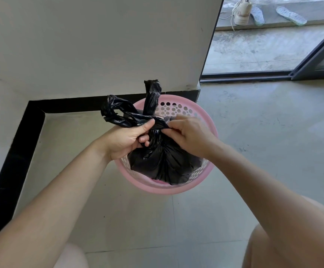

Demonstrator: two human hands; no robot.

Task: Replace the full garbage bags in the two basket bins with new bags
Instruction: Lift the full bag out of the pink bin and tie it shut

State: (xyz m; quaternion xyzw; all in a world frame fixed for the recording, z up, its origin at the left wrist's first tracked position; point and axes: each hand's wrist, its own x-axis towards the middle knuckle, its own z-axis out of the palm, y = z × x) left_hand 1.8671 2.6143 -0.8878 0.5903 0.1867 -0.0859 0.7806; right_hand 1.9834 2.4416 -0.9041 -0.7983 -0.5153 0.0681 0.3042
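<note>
Person's crouched on the pale tiled floor (263,142), bare knees nearest, both arms reaching forward over the bin. Step in hand, I'd say: tying off the full bag before it comes out.

The left hand (127,140) has its grip clenched round the gathered neck of the crinkly black plastic garbage bag (163,167), thumb laid over one twisted strand. The right hand (188,135) has its grip pinching the plastic right at the knot spot, fingertips curled onto it. The bag sits inside the round pink plastic basket bin with the holey sides (153,187), which stands on the floor at the wall corner, just beside the black skirting strip (21,142).

Next move, my guess: cross the two tails, snug the knot down, then lift the bag straight up out of the basket. It's thin plastic, so a hard yank could tear it.

Head count:
- one bin (the second isn't in view)
- one black bag
- two handle tails, the looped tail (114,111) off to the left and the upright tail (153,95)
- no fresh bag that I can spot

Farther off, past the grey sliding door frame (316,55), one beige sneaker (241,13) and two pale insoles (257,15) (290,15) lie outside.
</note>
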